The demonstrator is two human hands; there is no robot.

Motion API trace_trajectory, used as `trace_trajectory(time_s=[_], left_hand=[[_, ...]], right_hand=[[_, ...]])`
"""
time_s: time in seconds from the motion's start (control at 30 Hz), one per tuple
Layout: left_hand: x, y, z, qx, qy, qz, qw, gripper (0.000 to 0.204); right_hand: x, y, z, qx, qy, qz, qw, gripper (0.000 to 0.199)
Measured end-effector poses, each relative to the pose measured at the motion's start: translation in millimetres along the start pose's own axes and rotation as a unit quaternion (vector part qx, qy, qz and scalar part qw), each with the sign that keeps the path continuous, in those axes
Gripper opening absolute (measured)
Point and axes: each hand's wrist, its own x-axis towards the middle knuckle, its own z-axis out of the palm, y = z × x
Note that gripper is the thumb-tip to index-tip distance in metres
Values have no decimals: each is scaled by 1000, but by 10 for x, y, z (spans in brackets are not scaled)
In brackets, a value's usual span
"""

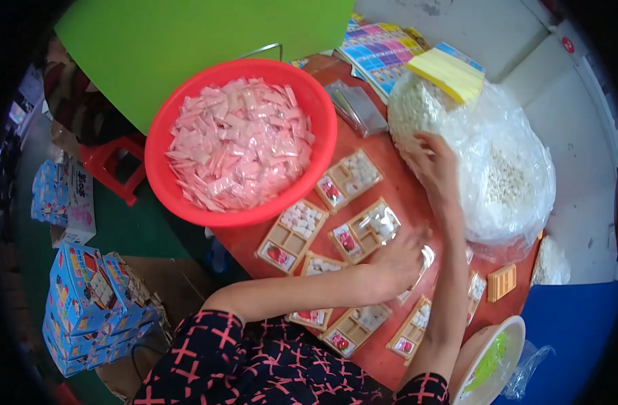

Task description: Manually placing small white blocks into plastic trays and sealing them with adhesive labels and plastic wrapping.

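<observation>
My right hand (pixel 436 162) reaches up to the left side of a large clear bag (pixel 508 128) filled with small white pieces. Its fingers are loosely bent and apart, and I see nothing held in them. My left hand (pixel 398 264) is above the table beside a small wooden compartment tray (pixel 368 229); its fingers are smeared by motion, so their grip is unclear. That tray holds white pieces in one compartment and a red-and-white picture packet in another. Several similar trays lie around it, including a wooden tray (pixel 290 236) near the basin; my forearms partly cover others.
A red basin (pixel 157 165) heaped with pink packets (pixel 245 142) stands at the left. Yellow sheets (pixel 447 74) lie on the bag. Clear plastic sleeves (pixel 359 108) lie behind the trays. A pale bowl (pixel 518 337) is at lower right. Blue boxes (pixel 86 290) are stacked at lower left.
</observation>
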Motion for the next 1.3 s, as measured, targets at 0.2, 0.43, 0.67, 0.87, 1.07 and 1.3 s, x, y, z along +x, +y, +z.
trace_trajectory(time_s=[0.2,0.43,0.67,0.87,1.07,1.3], left_hand=[[-351,-662,-77,-158,285,-169,930,28],[-188,-1055,-3,-480,392,-181,763,24],[104,-1185,-98,-707,437,-232,506,21],[86,-1039,-116,-755,365,-105,535,11],[-63,-963,-81,-803,282,-95,517,13],[-97,-869,-151,-788,324,-73,518,9]], right_hand=[[931,749,1007,-258,-71,16,963,93],[1004,584,1041,-263,-150,108,947,101],[245,-247,86,301,-201,165,917,88],[-184,-248,-96,386,-246,207,865,89],[-414,20,-31,481,-289,189,806,83],[-499,0,46,553,-279,188,762,90]])
